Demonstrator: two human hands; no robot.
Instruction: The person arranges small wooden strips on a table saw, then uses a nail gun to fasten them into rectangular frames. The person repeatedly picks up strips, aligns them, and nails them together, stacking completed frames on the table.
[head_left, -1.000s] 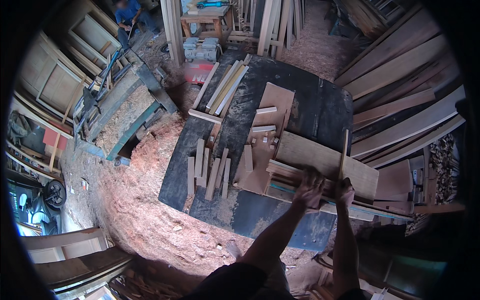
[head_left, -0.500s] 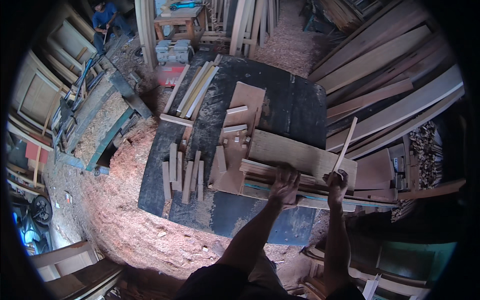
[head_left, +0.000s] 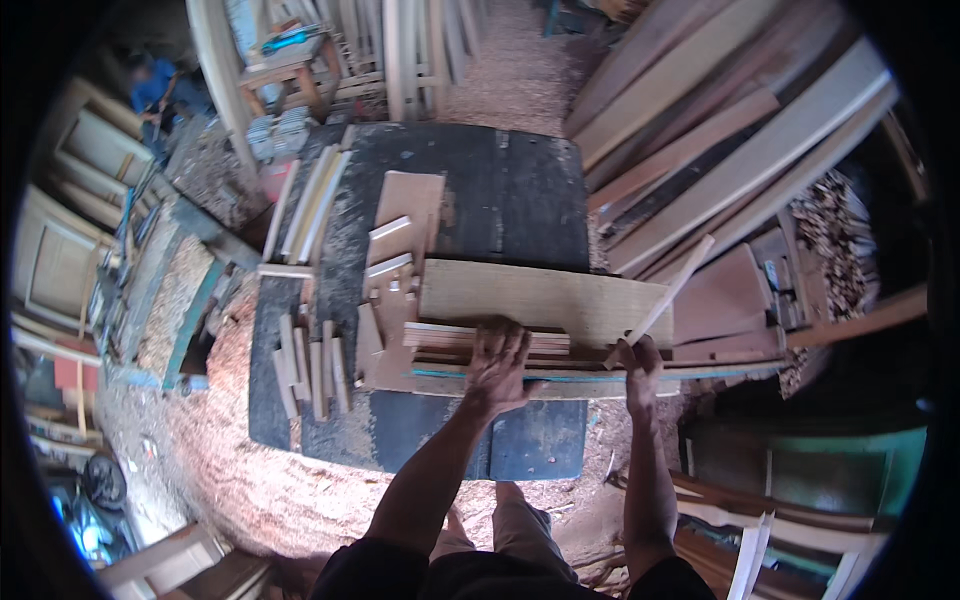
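My left hand point(head_left: 500, 365) lies palm down over a stack of thin wooden strips point(head_left: 545, 342), its fingers across them and the thumb stretched out to the right. Pinched in my right hand point(head_left: 642, 368) is a slim wooden strip point(head_left: 682, 283), slanting up to the far right. Its lower end comes down near the right end of the stack. Beyond the strips lies a wide wooden board point(head_left: 540, 290). Along the near side runs a long board with a blue-green edge point(head_left: 590, 377). My palm hides part of the stack.
Several short wooden pieces point(head_left: 318, 370) lie on the left of the dark worktable point(head_left: 480, 220). Long light strips point(head_left: 318, 205) rest at its far left. Large planks point(head_left: 740, 165) lean at the right. Shavings cover the floor point(head_left: 215, 400). A person point(head_left: 155, 95) sits at the far left.
The view has shifted, so the table sits further left. The strip in my right hand leans over more, its lower end nearer the stack. My left hand stays on the strips.
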